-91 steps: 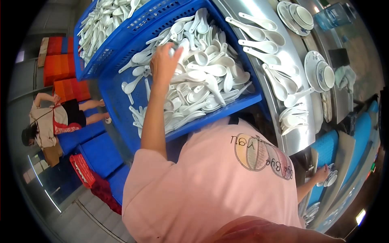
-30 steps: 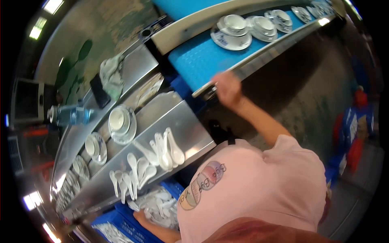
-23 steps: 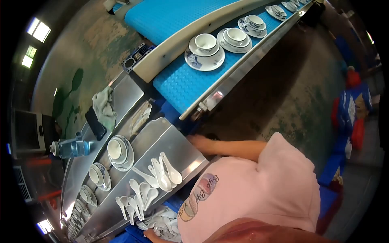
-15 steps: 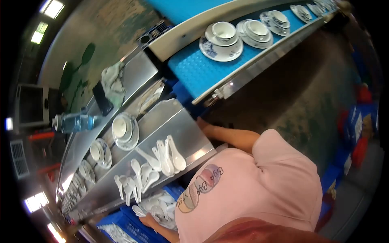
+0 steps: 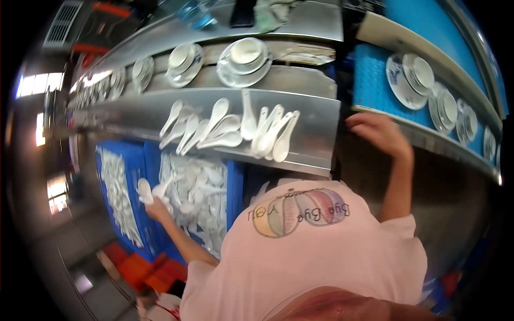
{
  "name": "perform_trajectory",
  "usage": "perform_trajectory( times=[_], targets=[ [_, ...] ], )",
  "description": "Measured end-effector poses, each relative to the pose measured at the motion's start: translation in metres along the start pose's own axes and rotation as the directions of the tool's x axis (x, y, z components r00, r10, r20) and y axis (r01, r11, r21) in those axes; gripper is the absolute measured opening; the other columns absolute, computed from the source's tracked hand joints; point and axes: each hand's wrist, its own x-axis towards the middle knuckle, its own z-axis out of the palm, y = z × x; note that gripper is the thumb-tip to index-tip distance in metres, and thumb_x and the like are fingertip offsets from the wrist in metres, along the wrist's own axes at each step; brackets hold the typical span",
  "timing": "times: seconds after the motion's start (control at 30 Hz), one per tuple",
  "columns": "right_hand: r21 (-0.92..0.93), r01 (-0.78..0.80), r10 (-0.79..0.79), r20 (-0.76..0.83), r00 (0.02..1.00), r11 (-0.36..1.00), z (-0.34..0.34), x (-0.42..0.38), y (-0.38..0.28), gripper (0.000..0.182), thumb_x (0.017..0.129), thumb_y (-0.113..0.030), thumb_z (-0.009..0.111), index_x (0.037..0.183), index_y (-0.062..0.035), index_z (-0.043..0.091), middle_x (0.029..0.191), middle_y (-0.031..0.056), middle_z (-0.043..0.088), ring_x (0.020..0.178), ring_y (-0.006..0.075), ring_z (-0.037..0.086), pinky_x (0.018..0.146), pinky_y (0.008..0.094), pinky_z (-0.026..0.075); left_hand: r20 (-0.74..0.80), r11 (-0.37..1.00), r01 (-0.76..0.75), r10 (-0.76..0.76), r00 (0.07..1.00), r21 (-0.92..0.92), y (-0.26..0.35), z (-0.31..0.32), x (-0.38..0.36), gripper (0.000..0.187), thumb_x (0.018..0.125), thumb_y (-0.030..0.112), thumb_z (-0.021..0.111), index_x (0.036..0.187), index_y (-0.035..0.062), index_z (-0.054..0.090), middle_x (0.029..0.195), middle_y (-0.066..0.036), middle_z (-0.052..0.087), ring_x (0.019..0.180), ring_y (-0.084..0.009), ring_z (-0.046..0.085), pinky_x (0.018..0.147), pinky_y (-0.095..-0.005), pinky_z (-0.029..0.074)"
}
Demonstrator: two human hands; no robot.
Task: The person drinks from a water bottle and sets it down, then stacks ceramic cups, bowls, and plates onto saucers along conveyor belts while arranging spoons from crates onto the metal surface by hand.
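My left hand (image 5: 155,208) is closed around a few white spoons (image 5: 144,191) above the edge between two blue crates. The nearer crate (image 5: 234,187) is filled with white spoons. Beside the blue conveyor belt's lower corner, my right hand (image 5: 373,130) is raised with its fingers stretched out, slightly blurred, and nothing in it shows. Several white spoons (image 5: 218,125) lie in a loose row on the metal ledge (image 5: 316,128) in front of me. Behind them, stacked bowls and plates (image 5: 244,61) stand along a narrow line.
The blue conveyor belt (image 5: 369,80) at the right carries stacks of patterned plates and bowls (image 5: 409,80). A cloth (image 5: 273,13), a dark object (image 5: 243,13) and a blue bottle (image 5: 198,15) lie at the back. A second crate (image 5: 120,187) of spoons is at the left.
The view has turned and shifted. My left hand has moved with its spoons toward the left side of the spoon crate. My right hand, partly hidden before, is now raised beside the belt.
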Motion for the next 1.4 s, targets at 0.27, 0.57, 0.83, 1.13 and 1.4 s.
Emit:
perform_trajectory(
  times=[0.27,0.57,0.83,1.13,1.4],
  targets=[
    [-0.649,-0.521,-0.227,-0.720,0.656,0.555,-0.172,0.032,0.095,0.038,0.085,-0.027,0.051,0.115,-0.0034,0.055,0.111,0.0180,0.058,0.101,0.0336,0.056,0.089,0.0387,0.042,0.397,0.565,0.418,-0.169,0.902,-0.711,0.004,-0.001,-0.019,0.037,0.077,0.010,0.060,0.106,-0.0122,0.053,0.096,-0.014,0.060,0.081,-0.0201,0.061,0.070,-0.0306,0.048],
    [-0.628,-0.414,0.056,-0.507,0.860,0.659,-0.183,0.080,0.116,0.049,0.067,-0.024,0.056,0.108,0.0028,0.056,0.105,0.0256,0.058,0.101,0.0382,0.055,0.088,0.0391,0.042,0.577,0.291,0.539,0.055,0.815,-0.790,0.071,-0.031,-0.035,0.041,0.076,0.023,0.060,0.105,-0.0056,0.055,0.087,-0.013,0.062,0.076,-0.0226,0.062,0.069,-0.0322,0.049],
    [-0.412,-0.239,0.014,-0.479,0.878,0.879,-0.143,0.075,0.081,0.039,0.071,-0.020,0.058,0.104,0.0021,0.058,0.094,0.0180,0.063,0.087,0.0245,0.060,0.079,0.0324,0.044,0.549,0.414,0.389,0.405,0.731,-0.823,0.180,-0.041,0.005,0.035,0.077,0.012,0.059,0.105,-0.0093,0.053,0.090,-0.014,0.061,0.076,-0.0203,0.062,0.065,-0.0290,0.049],
    [0.085,-0.048,0.076,-0.370,0.926,0.995,-0.030,0.140,0.033,0.034,0.068,-0.009,0.058,0.101,-0.0002,0.060,0.089,0.0070,0.063,0.081,0.0156,0.057,0.075,0.0284,0.044,0.664,0.708,0.040,0.640,0.386,-0.705,0.329,0.053,0.066,0.027,0.075,0.017,0.062,0.095,-0.0022,0.059,0.082,-0.006,0.061,0.070,-0.0133,0.059,0.060,-0.0266,0.046],
    [0.070,-0.071,0.097,-0.524,0.846,0.995,0.012,0.145,-0.006,0.033,0.083,-0.025,0.056,0.109,-0.0038,0.058,0.089,0.0087,0.064,0.077,0.0153,0.058,0.064,0.0270,0.047,0.675,0.706,0.038,0.658,0.334,-0.707,0.351,0.107,0.081,0.030,0.076,0.022,0.064,0.094,-0.0011,0.059,0.081,-0.005,0.061,0.069,-0.0130,0.057,0.061,-0.0272,0.045]
  ],
)
